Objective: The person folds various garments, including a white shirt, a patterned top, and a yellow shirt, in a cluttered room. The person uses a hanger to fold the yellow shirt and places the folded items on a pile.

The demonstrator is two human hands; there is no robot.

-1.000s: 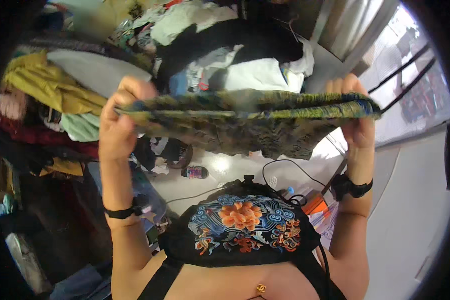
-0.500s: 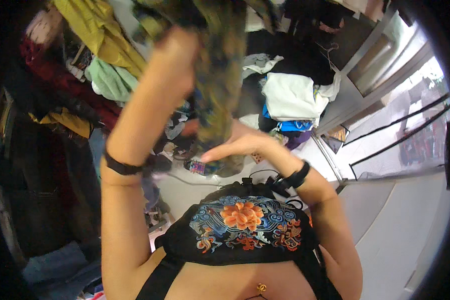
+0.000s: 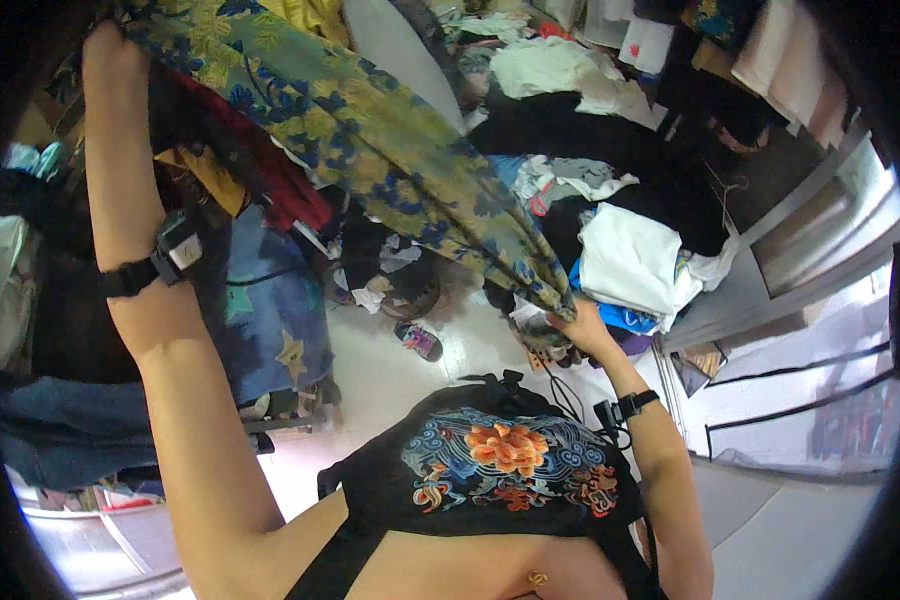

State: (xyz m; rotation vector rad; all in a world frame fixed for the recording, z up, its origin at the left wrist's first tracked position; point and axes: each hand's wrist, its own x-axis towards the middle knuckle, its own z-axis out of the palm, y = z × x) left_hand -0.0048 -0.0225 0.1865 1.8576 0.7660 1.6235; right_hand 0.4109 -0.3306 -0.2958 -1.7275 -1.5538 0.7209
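The person wore a black camisole (image 3: 370,500) with two wide black shoulder straps (image 3: 338,550). Across its front spread embroidery: a large orange peony (image 3: 507,450) amid blue and white wave scrolls (image 3: 450,440), with red-orange curling motifs (image 3: 600,490) at one side. A small gold-coloured pendant (image 3: 538,578) lay at the neckline. The hands (image 3: 585,328) were bare; the left wrist carried a black strap (image 3: 130,280) bearing a boxy device (image 3: 179,242), the right a black band (image 3: 635,403).

The left arm (image 3: 185,410) stretches far up and outward, nearly straight; the left grip (image 3: 117,55) looks closed, fingers dim. The right arm (image 3: 662,445) bends, forearm angled inward, right grip (image 3: 587,329) pinched closed.
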